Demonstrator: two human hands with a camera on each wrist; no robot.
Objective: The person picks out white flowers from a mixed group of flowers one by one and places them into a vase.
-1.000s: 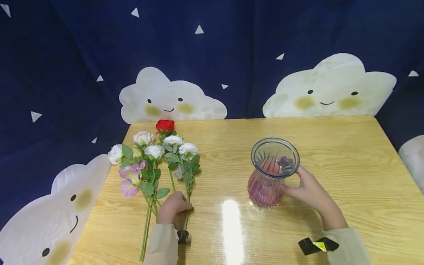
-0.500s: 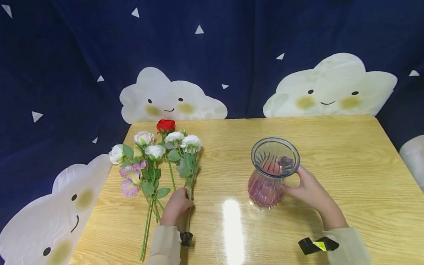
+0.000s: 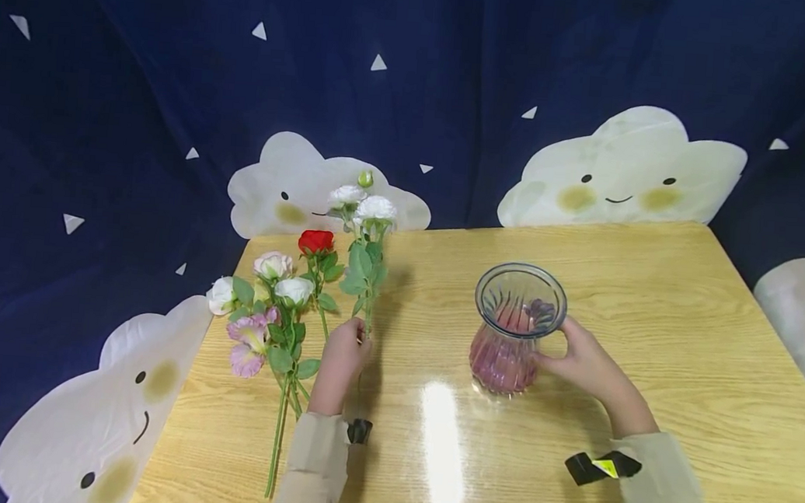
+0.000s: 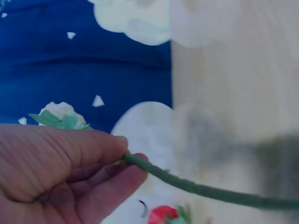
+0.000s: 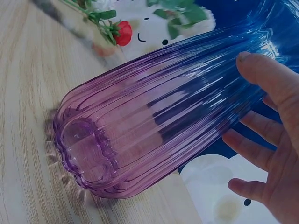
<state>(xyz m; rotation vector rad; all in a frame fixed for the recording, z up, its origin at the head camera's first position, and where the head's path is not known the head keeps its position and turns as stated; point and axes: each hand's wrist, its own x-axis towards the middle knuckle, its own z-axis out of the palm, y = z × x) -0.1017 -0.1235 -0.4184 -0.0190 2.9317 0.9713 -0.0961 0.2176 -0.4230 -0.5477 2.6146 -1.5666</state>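
Note:
My left hand (image 3: 348, 350) pinches the green stem (image 4: 205, 190) of a white artificial flower spray (image 3: 376, 209) between thumb and fingers. The spray stands nearly upright above the table, with white blooms and a green bud at its top. Around the side of a ribbed glass vase (image 3: 505, 356), my right hand (image 3: 580, 357) holds on with thumb and fingers spread across the glass. The vase is pink at its base, bluish toward its wide rim, and stands upright on the table. In the right wrist view the right thumb (image 5: 266, 74) lies against the vase's upper part.
Left of my left hand lie a red rose (image 3: 316, 242), a white rose (image 3: 294, 291), a pale pink rose (image 3: 272, 264), another white bloom (image 3: 220, 295) and a purple-pink flower (image 3: 249, 342). A dark blue curtain with clouds borders the wooden table (image 3: 650, 316).
My left hand has lifted the white flower spray off the table and moved it away from me, tilting it upright. The right hand and the vase have stayed in place.

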